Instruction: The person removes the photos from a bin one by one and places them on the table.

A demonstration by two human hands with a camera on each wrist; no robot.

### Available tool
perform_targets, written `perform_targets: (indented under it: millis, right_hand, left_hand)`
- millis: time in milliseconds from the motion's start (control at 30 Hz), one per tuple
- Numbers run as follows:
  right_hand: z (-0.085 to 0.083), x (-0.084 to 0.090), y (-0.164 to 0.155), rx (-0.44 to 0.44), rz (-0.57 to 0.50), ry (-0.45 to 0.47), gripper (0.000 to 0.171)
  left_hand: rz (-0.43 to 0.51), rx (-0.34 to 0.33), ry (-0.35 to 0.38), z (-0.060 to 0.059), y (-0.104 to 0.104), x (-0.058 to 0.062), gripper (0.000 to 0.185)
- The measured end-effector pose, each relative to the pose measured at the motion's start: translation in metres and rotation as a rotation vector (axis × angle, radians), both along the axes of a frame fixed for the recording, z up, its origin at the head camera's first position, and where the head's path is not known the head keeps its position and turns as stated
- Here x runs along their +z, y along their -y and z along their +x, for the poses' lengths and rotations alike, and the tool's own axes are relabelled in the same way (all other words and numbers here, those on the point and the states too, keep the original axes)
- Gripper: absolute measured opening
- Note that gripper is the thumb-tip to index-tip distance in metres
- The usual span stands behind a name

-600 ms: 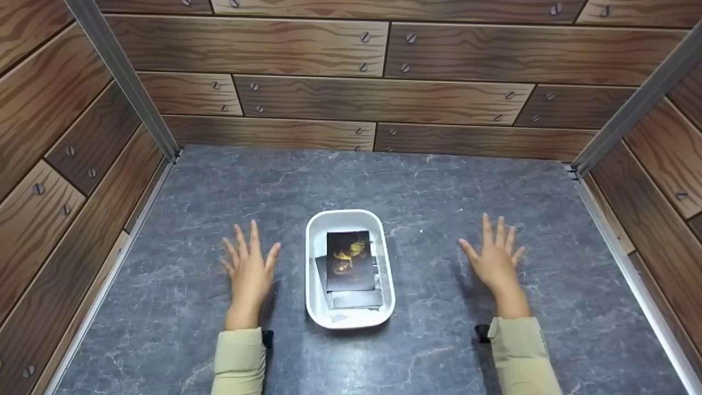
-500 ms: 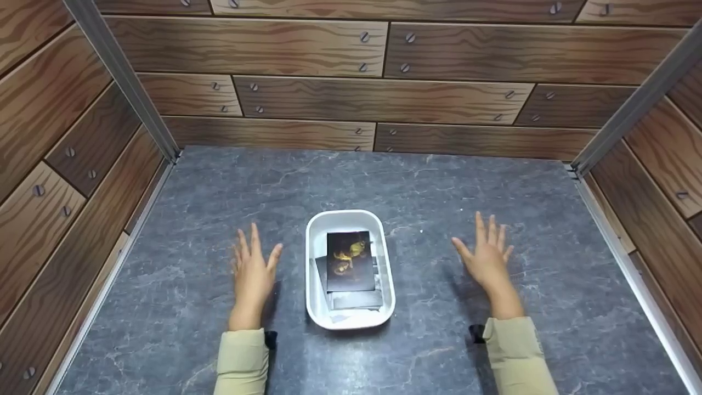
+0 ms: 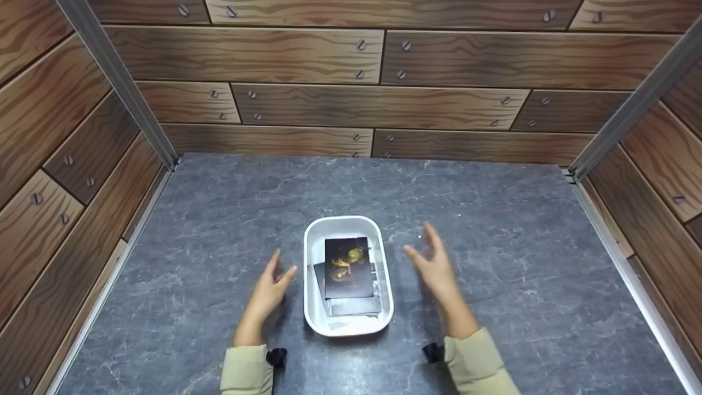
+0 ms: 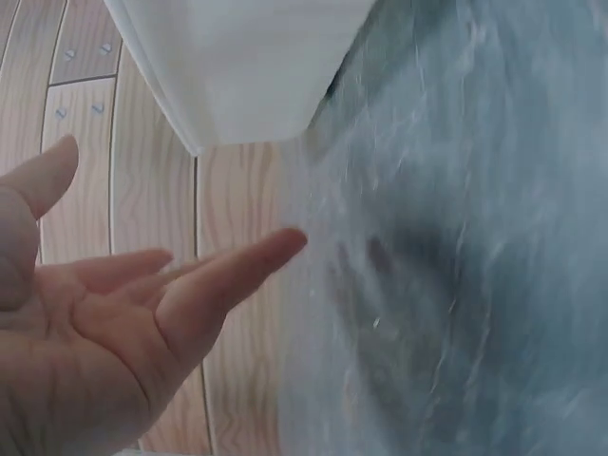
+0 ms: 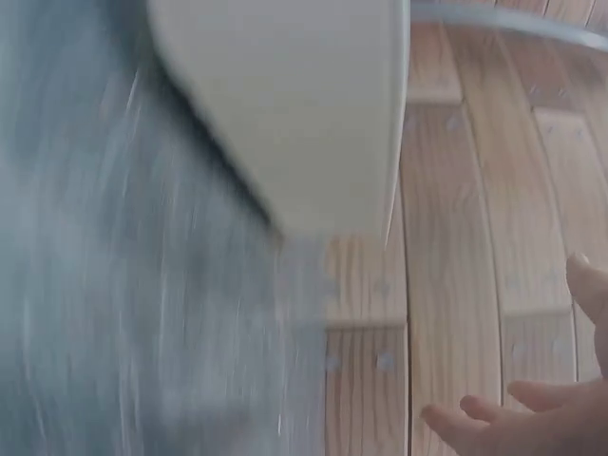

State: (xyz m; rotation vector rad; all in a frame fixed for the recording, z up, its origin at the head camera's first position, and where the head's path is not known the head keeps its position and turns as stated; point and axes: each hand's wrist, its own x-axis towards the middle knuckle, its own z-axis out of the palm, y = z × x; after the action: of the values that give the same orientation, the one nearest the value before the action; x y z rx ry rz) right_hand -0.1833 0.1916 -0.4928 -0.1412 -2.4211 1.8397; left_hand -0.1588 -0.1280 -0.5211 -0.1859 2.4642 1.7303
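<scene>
A white oblong tray (image 3: 310, 274) sits in the middle of the grey stone tabletop; its outer wall (image 4: 242, 66) (image 5: 304, 104) fills the top of both wrist views. Inside lies a stack of dark cards, the top card (image 3: 347, 267) showing a yellow figure. My left hand (image 3: 274, 285) hovers just left of the tray, palm turned toward it, fingers straight. My right hand (image 3: 433, 266) stands just right of the tray, palm facing in, fingers extended. Neither hand touches the tray or holds anything. The left hand's palm (image 4: 104, 323) and the right fingertips (image 5: 513, 418) show in the wrist views.
Brown plank-patterned walls (image 3: 378, 104) enclose the table on three sides, with metal corner posts (image 3: 120, 88) at left and right. The grey tabletop (image 3: 493, 208) stretches bare around the tray.
Both hands have lifted from lying flat on the table and moved inward toward the tray, turning their palms to face it. The tray and cards have not moved.
</scene>
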Motion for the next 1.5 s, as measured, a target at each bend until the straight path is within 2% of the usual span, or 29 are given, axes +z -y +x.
perform_targets:
  millis: [100,233,400,600,800,1133,1233,1300,1500]
  right_hand:
    - [0.005,0.001,0.021,0.025,-0.086,-0.040,0.073]
    - [0.012,0.001,0.046,0.064,-0.181,-0.049,0.072]
    - [0.028,-0.006,0.069,0.131,-0.251,0.018,0.071]
    - [0.039,-0.016,0.082,0.155,-0.161,0.133,0.072]
    - [0.034,-0.020,0.089,0.117,-0.160,0.232,0.076]
    - [0.014,-0.027,0.103,0.021,-0.231,0.367,0.085]
    - [0.010,-0.030,0.108,0.003,-0.172,0.380,0.085]
    - [0.008,-0.032,0.112,-0.004,-0.088,0.380,0.086]
    - [0.006,-0.043,0.123,-0.024,0.256,0.379,0.084]
  left_hand:
    - [0.115,-0.037,0.014,0.002,-0.002,-0.002,0.067]
    - [0.226,-0.054,0.084,0.004,-0.003,-0.004,0.067]
    - [0.212,-0.065,0.125,0.006,-0.004,-0.008,0.065]
    - [0.193,-0.088,0.134,0.007,-0.009,-0.011,0.059]
    - [0.231,-0.092,0.133,0.009,-0.013,-0.012,0.053]
    - [0.250,-0.092,0.135,0.009,-0.019,-0.018,0.051]
    - [0.292,-0.084,0.144,0.009,-0.019,-0.019,0.052]
    - [0.326,-0.073,0.152,0.008,-0.019,-0.019,0.052]
    - [0.409,-0.065,0.148,0.009,-0.018,-0.023,0.054]
